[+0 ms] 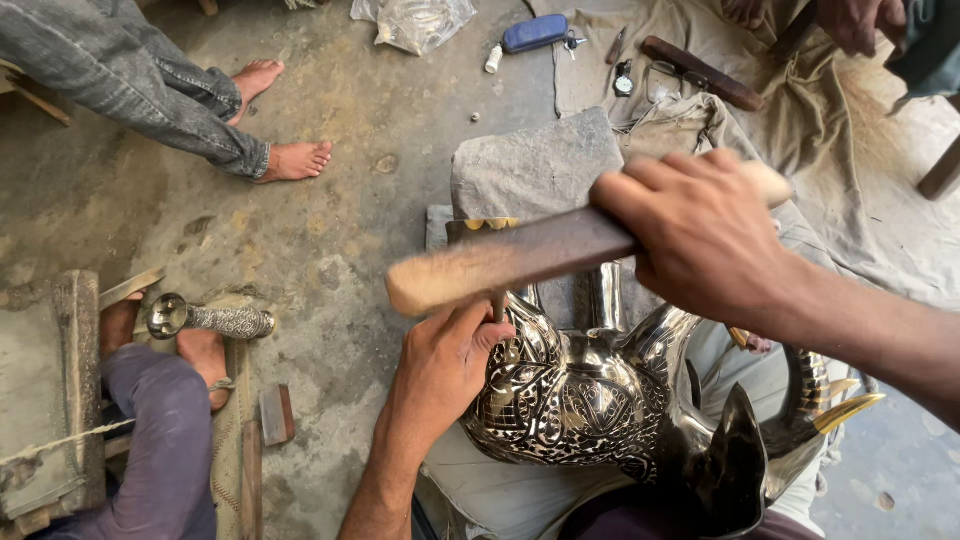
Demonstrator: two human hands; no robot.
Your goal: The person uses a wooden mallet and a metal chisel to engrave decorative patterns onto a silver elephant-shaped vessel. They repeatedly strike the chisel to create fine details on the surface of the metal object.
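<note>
A shiny silver and black engraved metal animal figure (585, 400) with curved gold-tipped horns (845, 410) lies on my lap. My left hand (440, 365) rests against its engraved side and pinches a thin metal punch (497, 305) upright on the surface. My right hand (700, 235) grips a long dark wooden stick (500, 262) held crosswise just above the punch; its pale worn end points left.
A flat grey stone block (535, 170) sits beyond the figure. A cloth (850, 150) at the upper right carries small tools and a dark wooden bar (700, 72). Another person's bare feet (290, 150) are upper left. A third person's leg (165, 440) and an engraved metal piece (210, 320) lie left.
</note>
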